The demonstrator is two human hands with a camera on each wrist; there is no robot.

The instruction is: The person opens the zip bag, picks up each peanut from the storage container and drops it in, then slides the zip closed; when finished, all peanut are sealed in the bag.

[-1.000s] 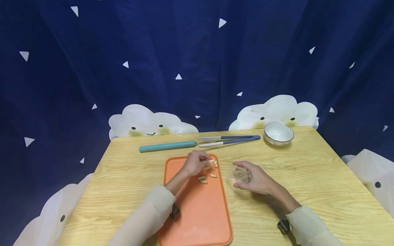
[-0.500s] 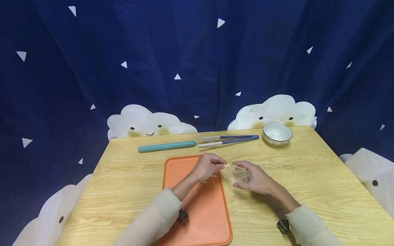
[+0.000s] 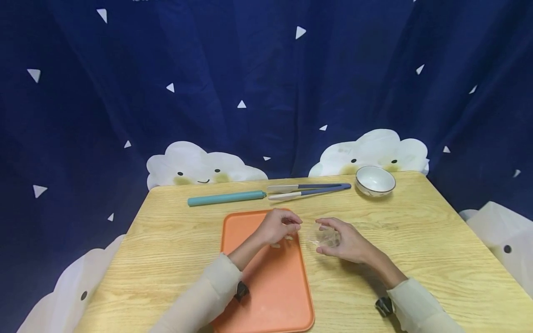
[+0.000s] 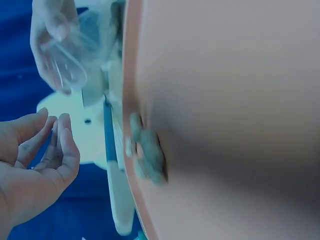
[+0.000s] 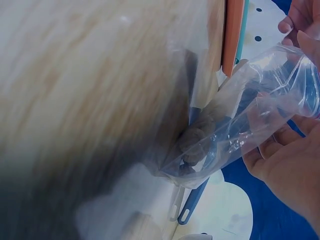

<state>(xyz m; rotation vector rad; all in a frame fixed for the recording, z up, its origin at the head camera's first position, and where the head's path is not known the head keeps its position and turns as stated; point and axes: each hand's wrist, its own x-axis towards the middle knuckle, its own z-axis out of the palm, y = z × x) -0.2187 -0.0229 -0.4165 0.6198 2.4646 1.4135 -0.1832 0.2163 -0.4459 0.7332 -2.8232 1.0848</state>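
Note:
My right hand [image 3: 347,243] grips a clear plastic bag [image 5: 260,115] by its mouth, just right of the tray. Peanuts [image 5: 195,145] lie in the bottom of the bag in the right wrist view. Over the right rim of the orange tray [image 3: 279,291] hovers my left hand [image 3: 280,226], its fingers loosely bent. In the left wrist view nothing shows between its fingertips, which stand apart from the bag. Several unshelled peanuts [image 4: 147,155] rest on the tray beneath the left hand, partly hidden by it in the head view.
Behind the tray lie a teal stick [image 3: 226,198] and a pair of tongs [image 3: 320,189] with blue handles and pale tips. A white bowl [image 3: 375,181] stands at the back right of the wooden table [image 3: 416,240]. A dark blue curtain [image 3: 266,92] hangs behind.
The left hand picked up a peanut from the tray, carried it right to the bag's mouth and let it go. It has since drawn back slightly left. The right hand stayed in place.

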